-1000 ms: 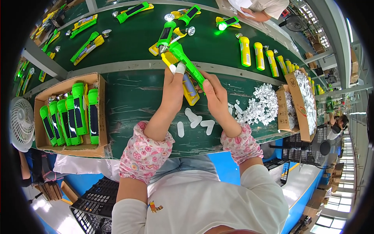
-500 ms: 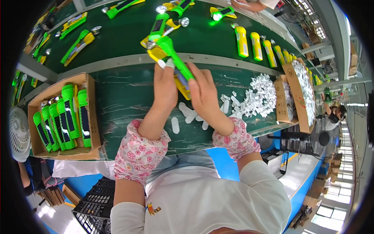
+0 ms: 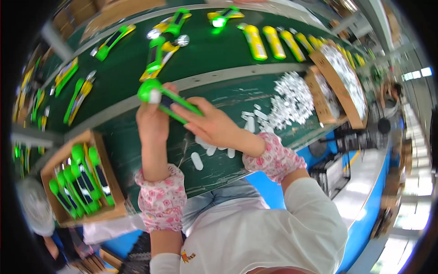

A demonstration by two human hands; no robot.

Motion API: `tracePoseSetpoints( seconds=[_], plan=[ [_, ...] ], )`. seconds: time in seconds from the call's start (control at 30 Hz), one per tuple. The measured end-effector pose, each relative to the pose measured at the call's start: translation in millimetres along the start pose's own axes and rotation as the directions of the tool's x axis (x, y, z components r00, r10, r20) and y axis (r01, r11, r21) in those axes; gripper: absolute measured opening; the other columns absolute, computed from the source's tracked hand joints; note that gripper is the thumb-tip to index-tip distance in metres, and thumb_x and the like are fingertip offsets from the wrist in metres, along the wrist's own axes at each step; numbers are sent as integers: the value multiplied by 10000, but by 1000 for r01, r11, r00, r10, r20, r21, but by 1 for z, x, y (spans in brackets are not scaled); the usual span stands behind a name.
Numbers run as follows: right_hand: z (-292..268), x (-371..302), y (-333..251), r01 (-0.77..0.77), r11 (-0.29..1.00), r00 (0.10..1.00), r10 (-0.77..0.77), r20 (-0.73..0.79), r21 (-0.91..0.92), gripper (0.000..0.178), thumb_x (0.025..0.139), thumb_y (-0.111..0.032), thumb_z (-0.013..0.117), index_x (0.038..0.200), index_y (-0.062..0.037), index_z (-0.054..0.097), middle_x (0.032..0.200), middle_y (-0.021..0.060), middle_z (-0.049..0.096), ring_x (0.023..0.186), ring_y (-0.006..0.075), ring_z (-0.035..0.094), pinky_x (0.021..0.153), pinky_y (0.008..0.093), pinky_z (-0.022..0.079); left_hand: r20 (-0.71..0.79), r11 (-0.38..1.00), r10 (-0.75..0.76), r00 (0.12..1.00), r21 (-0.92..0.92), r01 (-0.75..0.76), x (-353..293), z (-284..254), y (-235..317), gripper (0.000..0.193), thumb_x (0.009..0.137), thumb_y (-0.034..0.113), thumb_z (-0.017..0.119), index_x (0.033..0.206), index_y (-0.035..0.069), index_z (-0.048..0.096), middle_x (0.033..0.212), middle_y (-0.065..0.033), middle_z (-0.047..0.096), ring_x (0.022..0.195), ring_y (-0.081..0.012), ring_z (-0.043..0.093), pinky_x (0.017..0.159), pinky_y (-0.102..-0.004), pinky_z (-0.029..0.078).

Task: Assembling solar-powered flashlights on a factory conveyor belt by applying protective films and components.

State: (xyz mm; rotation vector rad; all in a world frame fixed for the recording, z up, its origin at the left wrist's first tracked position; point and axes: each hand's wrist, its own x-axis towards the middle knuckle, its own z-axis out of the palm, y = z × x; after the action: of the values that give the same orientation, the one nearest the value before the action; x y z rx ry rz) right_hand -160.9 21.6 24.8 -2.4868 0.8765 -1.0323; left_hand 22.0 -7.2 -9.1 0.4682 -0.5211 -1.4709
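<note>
Your view is bright, with white glare at the large glass windows (image 3: 410, 214) on the right. 1 green-and-yellow plastic flashlight (image 3: 224, 17) shines green. Motion blur softens your bare left hand (image 3: 153, 124). Straight edges bend toward the black rim.

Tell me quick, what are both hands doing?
Left hand: closed on a long, dark-panelled, green plastic flashlight.
Right hand: touching that flashlight; grip cannot be told.

The bare left hand (image 3: 153, 122), one digit (image 3: 155, 96) capped in white, is curled in a grip above a nearly upright left forearm (image 3: 155, 160). The bare right hand (image 3: 215, 126) lies beside it, fingers (image 3: 180, 113) extended leftward, the right forearm (image 3: 250, 141) slanting up leftward.
</note>
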Motion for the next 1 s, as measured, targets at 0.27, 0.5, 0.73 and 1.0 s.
tracePoseSetpoints(
  seconds=[0.27,0.5,0.73,1.0],
  plan=[
    [-26,-7,16,139,990,987,-140,-81,-10,460,790,-150,713,1239,-175,616,1232,152,489,989,319,510,883,388,456,-149,968,-248,957,-3,251,-10,27,-25,479,963,446,519,1247,65,456,1060,-88,543,989,-224,535,859,-370,462],
    [-102,-80,86,-448,828,887,458,-53,-336,258,764,-252,741,904,-76,617,840,100,599,775,308,607,658,408,486,91,928,-146,985,-334,169,-1,-19,13,411,932,371,566,1172,63,437,838,-51,435,697,-129,416,620,-269,380],
    [-129,-82,119,-601,791,754,609,245,-117,195,699,-112,755,791,-46,596,714,112,612,650,266,605,576,361,453,58,918,-196,979,-339,204,-2,20,-36,521,928,445,571,1203,16,468,1053,-104,563,1004,-249,561,957,-395,456],
    [-110,-19,69,-318,948,946,319,63,-23,95,833,0,645,904,-43,597,926,65,567,811,158,606,691,262,481,16,989,-124,992,86,122,-26,48,-25,385,1017,256,429,1298,-2,372,1163,-177,552,1110,-329,589,987,-475,480]
  ],
)
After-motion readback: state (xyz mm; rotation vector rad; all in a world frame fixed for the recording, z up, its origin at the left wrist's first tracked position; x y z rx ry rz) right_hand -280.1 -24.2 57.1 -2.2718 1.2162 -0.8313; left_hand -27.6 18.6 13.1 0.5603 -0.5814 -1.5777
